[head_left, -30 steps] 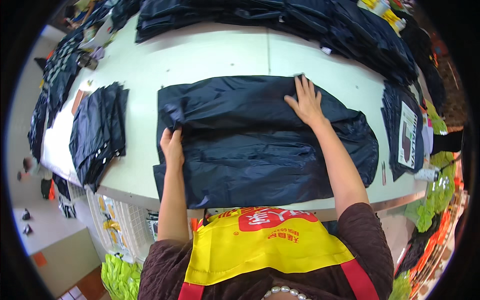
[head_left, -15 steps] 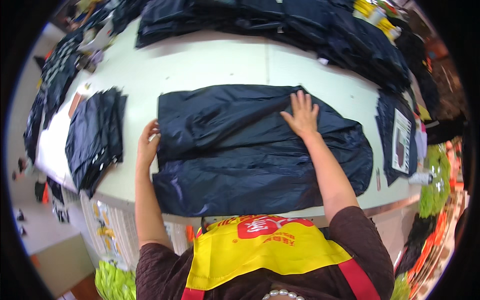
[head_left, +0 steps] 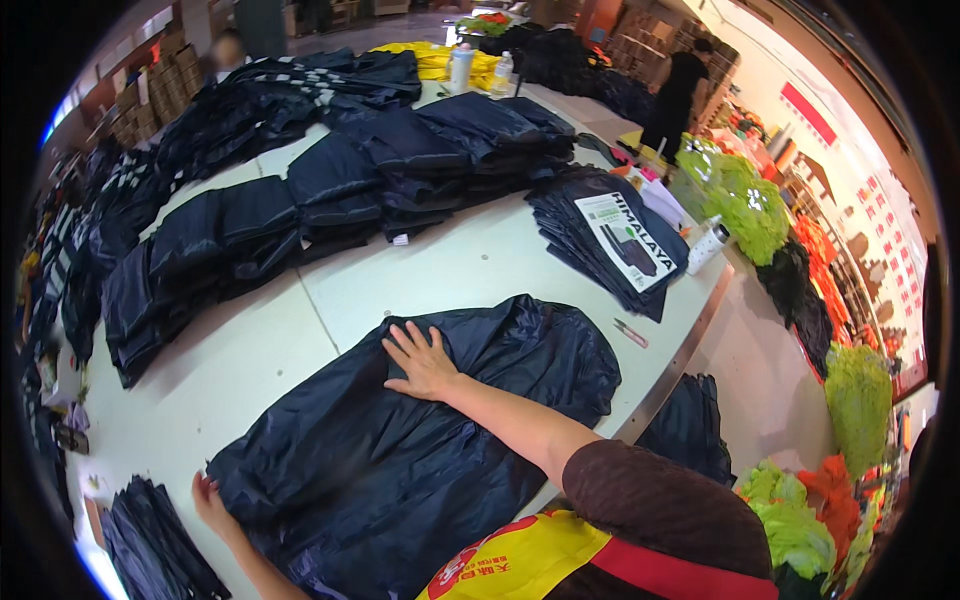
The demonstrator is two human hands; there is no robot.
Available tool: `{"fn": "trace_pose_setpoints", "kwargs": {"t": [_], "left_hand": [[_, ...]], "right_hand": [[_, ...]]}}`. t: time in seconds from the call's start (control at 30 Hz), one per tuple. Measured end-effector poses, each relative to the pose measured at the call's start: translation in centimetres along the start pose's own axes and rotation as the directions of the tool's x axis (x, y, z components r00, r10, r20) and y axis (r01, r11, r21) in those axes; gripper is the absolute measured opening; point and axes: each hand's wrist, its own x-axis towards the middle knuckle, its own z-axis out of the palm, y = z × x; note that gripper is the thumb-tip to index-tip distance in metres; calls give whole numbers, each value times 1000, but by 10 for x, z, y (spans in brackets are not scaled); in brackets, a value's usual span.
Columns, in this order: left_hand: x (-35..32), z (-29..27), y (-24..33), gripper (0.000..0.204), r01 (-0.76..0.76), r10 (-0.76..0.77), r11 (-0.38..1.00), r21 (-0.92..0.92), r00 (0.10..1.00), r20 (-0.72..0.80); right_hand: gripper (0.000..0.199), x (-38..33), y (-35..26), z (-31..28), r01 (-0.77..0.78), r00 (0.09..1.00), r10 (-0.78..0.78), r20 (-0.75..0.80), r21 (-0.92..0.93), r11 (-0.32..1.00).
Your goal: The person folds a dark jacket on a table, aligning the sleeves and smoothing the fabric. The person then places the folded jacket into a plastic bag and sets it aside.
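Note:
A dark navy piece of thin, slightly shiny fabric [head_left: 340,460], like a garment laid flat, spreads over the near part of the white table, its right end rounded and its surface wrinkled. My right hand [head_left: 422,368] lies flat on its upper middle with the fingers spread. At its left edge my left hand [head_left: 211,506] has its fingers bent against the cloth and seems to pinch the edge; the thumb side is partly hidden. The fabric's lower edge runs down beside my yellow apron [head_left: 520,560].
Folded navy garments [head_left: 335,185] form a long row across the table [head_left: 400,275]. A navy stack of printed bags [head_left: 570,235], small thread snips [head_left: 630,334] and a white bottle [head_left: 708,247] lie right. Another navy pile [head_left: 160,545] is at lower left. A person [head_left: 678,95] stands beyond.
The view has swung to the right and up, showing more of the room. My right hand stays flat on the fabric and my left hand stays at its left edge.

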Motion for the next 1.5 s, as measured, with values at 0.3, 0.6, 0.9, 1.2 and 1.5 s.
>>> {"fn": "trace_pose_setpoints", "kwargs": {"t": [0.3, 0.6, 0.9, 1.2, 1.5], "left_hand": [[-89, 62, 66, 52, -631, 296, 549, 548, 760, 578], [-13, 28, 19, 51, -358, 221, 831, 426, 915, 339], [44, 39, 82, 51, -413, -138, 671, 616, 746, 651], [-39, -30, 78, 20, -526, 354, 644, 555, 848, 394], [-252, -102, 52, 58, -645, 438, 517, 563, 764, 473]], "right_hand": [[78, 4, -10, 0, -13, 1000, 13, -7, 19, 1000], [68, 44, 14, -18, 36, 993, -23, -118, 106, 994], [44, 100, 28, -30, -89, 914, 0, 406, 202, 975], [29, -12, 19, -127, 438, 899, -435, -50, 132, 889], [52, -217, 2, -100, 548, 834, -552, -5, 118, 828]]}}
